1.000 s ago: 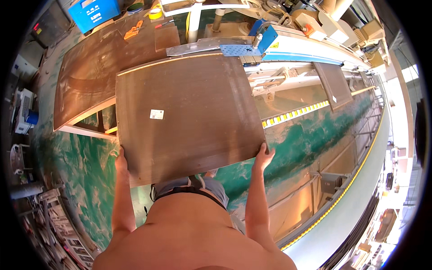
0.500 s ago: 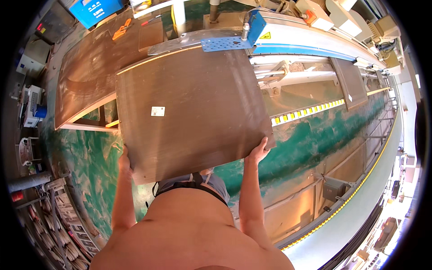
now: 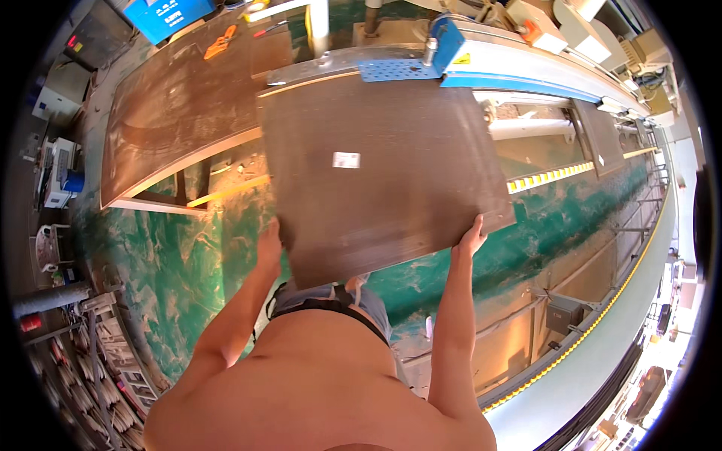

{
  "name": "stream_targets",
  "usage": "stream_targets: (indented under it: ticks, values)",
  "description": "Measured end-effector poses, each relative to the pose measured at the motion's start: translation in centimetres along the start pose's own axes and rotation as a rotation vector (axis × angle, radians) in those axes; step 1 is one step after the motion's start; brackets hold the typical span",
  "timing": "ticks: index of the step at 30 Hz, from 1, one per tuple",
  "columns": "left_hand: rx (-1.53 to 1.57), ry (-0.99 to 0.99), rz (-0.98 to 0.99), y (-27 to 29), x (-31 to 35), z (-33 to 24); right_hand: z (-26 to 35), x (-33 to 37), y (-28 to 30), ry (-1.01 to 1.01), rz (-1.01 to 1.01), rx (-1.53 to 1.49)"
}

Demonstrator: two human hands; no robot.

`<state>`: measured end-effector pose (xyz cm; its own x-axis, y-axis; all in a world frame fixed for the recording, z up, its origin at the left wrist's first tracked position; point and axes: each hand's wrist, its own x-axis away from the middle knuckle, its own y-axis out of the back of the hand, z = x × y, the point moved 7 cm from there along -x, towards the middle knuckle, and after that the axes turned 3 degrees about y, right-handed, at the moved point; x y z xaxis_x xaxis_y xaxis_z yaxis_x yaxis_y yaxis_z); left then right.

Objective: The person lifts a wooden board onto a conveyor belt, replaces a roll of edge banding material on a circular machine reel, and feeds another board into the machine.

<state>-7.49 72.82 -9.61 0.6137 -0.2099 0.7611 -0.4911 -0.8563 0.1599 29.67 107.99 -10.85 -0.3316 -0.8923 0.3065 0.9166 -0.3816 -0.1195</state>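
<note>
My left hand (image 3: 268,244) is closed on the near-left edge of 1 brown board (image 3: 383,169). The board spans between both hands and extends away from me. My right hand (image 3: 471,239) grips its near-right corner, fingers curled under; beyond lies the blue-and-white machine (image 3: 519,64).

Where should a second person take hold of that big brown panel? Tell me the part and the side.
Take the brown panel at its far edge, from the machine side. It lies flat and wide, and the left hand and right hand already have a grip on the near corners, so the far end is unsupported.
</note>
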Motion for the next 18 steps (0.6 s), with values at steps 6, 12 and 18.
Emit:
stream_targets:
  ticks: [6,12,18]
  values:
    - [0.039,-0.037,0.134,2.5,-2.2,2.3,-4.7,17.2,-2.4,-0.004,0.028,0.085]
    - [-0.030,-0.052,0.167,5.3,-2.8,0.7,-5.8,23.7,-3.4,-0.085,-0.025,0.000]
    - [0.030,-0.415,0.299,-3.8,2.0,-8.6,-8.2,18.5,-1.5,-0.125,-0.228,-0.059]
